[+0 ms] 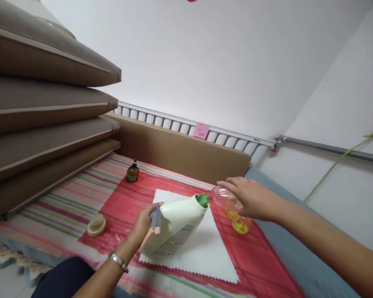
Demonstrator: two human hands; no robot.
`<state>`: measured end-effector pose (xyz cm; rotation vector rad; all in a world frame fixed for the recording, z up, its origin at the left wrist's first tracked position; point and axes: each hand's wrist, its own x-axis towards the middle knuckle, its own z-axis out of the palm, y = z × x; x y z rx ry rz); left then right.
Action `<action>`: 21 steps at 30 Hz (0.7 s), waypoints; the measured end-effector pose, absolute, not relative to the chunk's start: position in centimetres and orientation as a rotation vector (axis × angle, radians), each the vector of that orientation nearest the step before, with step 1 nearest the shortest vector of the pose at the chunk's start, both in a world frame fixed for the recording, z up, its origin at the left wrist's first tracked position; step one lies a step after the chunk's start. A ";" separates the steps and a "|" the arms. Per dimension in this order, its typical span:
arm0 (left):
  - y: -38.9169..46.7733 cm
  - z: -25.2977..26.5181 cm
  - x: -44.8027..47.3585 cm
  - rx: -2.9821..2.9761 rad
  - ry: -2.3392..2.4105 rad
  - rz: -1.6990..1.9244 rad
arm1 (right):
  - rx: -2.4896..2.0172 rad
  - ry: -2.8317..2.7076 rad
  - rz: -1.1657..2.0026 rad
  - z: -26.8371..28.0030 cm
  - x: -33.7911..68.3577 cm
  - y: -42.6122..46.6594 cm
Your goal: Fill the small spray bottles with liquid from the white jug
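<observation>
My left hand [144, 223] is wrapped round the handle side of a pale green detergent bottle [177, 221]. The bottle leans to the right, its open mouth showing a green inner spout [202, 200]. By my left fingers is a grey and peach-coloured piece [156, 219]; how it is attached I cannot tell. My right hand [244, 196] grips a clear plastic bottle [224, 199] on its side, its narrow end close against the spout. Below my right hand shows a see-through yellow object [240, 224], partly hidden. A white cloth with zigzag edges [216, 252] lies underneath.
A dark green pump bottle [132, 172] stands at the back left of the red cloth [112, 203]. A round pale lid [96, 225] lies at left. Stacked cushions [49, 99] rise on the left. Behind are a tan panel [174, 145] and a white radiator [168, 123].
</observation>
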<state>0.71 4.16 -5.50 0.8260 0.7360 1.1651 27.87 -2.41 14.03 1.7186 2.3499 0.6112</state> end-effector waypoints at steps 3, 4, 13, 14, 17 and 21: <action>4.4 -5.9 -0.1 0.873 0.840 1.255 | 2.225 2.577 0.019 11.5 31.2 -3.5; 4.5 -5.8 -0.3 0.933 0.876 1.298 | 2.391 2.622 -0.166 10.0 32.2 -3.9; 10.2 -4.0 4.9 1.290 0.975 1.598 | 3.167 2.513 -1.240 -7.1 36.4 -6.8; 11.2 -4.4 5.9 1.286 0.956 1.605 | 3.182 2.470 -1.309 -8.6 36.6 -6.9; 13.8 -6.3 8.6 1.228 0.915 1.582 | 3.144 2.404 -1.561 -11.6 36.9 -6.5; 14.9 -9.0 10.0 1.213 1.008 1.547 | 3.018 2.489 -1.633 -12.4 35.9 -4.6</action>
